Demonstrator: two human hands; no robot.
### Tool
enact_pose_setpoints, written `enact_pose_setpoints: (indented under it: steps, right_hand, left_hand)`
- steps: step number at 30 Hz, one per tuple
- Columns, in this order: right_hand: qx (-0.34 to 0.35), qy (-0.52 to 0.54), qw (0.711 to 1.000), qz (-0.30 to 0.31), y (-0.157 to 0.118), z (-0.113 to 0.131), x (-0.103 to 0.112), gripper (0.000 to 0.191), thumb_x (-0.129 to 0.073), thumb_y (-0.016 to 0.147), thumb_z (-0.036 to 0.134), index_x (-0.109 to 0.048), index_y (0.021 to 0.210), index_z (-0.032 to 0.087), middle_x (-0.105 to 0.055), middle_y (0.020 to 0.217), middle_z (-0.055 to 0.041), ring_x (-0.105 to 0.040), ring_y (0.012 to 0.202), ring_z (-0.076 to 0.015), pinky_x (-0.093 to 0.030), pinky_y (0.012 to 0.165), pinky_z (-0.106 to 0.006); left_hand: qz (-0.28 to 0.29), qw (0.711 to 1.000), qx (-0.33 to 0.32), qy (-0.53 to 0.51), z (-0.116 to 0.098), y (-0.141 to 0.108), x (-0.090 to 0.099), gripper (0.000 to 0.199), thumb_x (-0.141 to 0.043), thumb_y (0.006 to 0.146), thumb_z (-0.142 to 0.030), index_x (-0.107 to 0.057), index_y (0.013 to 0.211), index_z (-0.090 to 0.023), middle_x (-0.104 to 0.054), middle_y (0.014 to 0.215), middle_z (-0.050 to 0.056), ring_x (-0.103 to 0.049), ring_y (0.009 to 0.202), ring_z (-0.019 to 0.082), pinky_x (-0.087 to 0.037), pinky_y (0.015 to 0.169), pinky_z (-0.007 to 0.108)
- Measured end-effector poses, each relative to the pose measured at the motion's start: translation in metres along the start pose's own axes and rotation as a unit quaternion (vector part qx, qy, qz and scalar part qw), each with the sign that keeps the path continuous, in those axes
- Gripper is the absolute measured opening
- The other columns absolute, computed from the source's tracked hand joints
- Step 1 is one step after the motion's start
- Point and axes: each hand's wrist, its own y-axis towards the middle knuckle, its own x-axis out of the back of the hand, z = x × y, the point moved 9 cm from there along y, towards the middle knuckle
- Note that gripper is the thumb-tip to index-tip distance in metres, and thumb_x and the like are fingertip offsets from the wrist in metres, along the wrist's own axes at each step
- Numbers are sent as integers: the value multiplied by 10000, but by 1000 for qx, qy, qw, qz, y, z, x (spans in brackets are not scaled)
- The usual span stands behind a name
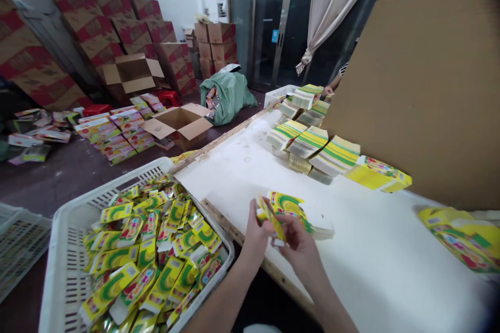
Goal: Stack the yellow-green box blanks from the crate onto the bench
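Note:
Near the front edge of the white table (242, 182), my left hand (255, 234) is closed on one side of a small yellow carton (273, 221). My right hand (297, 239) grips the carton's other side, its fingers bent. The carton is tilted, and its white flap shows at the lower end. Just behind my hands lies a stack of flat yellow and green cartons (289, 205). At the left, a white plastic basket (64, 250) holds many small yellow cartons, lying in a jumble.
Rows of stacked flat cartons (332, 153) stand along a large cardboard sheet (422, 78). Another person's hand (332, 87) shows at the table's far end. An open brown box (183, 125), a green sack (232, 94) and stacked boxes (94, 26) are on the floor.

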Motion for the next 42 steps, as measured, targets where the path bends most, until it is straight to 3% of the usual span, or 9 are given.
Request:
enact_pose_setpoints:
  steps: [3,7,12,15,18,24,30,36,42]
  right_hand:
    - [22,25,999,-16,7,9,15,316,-617,627,161,-586,933,228,-632,852,-18,-577,802,-180,-458,695,-287]
    - [30,-76,997,-8,8,18,26,100,-541,705,168,-608,767,210,-642,744,-12,-586,705,-188,-465,639,-303]
    - [201,-301,931,-39,1,62,38,237,-505,746,128,-640,892,257,-661,798,-15,-573,757,-205,-444,691,-341]
    - [310,-431,847,-1,-7,85,22,352,-503,752,76,-638,949,335,-672,818,10,-551,875,-215,-355,860,-414]
    - [366,-457,808,60,-17,93,-2,437,-506,748,57,-599,1008,394,-657,857,38,-524,981,-205,-223,994,-445]
    - [207,-202,947,-144,-8,69,33,699,-565,720,249,-240,1339,240,-324,1345,-108,-308,1233,-298,-280,988,-485]
    - [-70,93,993,7,10,-3,7,475,-600,694,336,-508,1153,252,-519,1215,-78,-469,1125,-268,-394,922,-432]
    - [-53,44,998,16,9,-2,6,454,-495,791,338,-452,1233,244,-553,1179,-82,-507,1087,-244,-386,941,-433]
    - [117,-221,963,98,-13,20,-12,580,-500,775,186,-334,1321,288,-319,1401,-31,-272,1287,-247,-281,1033,-434]
  left_hand:
    - [63,996,-10,70,-8,-2,-8,450,-765,523,-320,-593,911,-169,-637,830,24,-576,763,154,-447,718,258]
    - [10,991,-7,135,-13,-1,7,145,-693,628,-245,-647,711,-136,-680,718,30,-602,685,166,-462,710,295]
    - [106,968,-32,225,-50,-5,-1,439,-657,661,-376,-585,1035,-158,-649,986,99,-587,899,230,-434,811,349]
    - [137,902,-108,395,-85,-14,-14,745,-709,582,-424,-427,1235,-207,-482,1253,111,-411,1164,273,-292,983,395]
    - [184,813,-94,545,-76,-21,-29,956,-790,450,-359,-346,1289,-239,-456,1267,99,-406,1158,296,-296,978,422]
    - [191,783,-48,590,-29,-29,-31,659,-694,591,-276,-413,1185,-226,-572,1087,77,-546,968,266,-431,825,380]
    - [232,775,-115,576,-22,-40,-40,789,-667,610,-207,-258,1284,-243,-461,1244,84,-460,1114,250,-376,919,371]
    - [219,767,-117,592,-19,-34,-34,515,-599,609,-158,-397,1079,-219,-550,1035,71,-565,889,226,-445,769,337]
    - [241,796,-82,549,-8,-27,-31,747,-556,608,-108,-203,1261,-198,-544,1070,100,-582,880,224,-452,748,325]
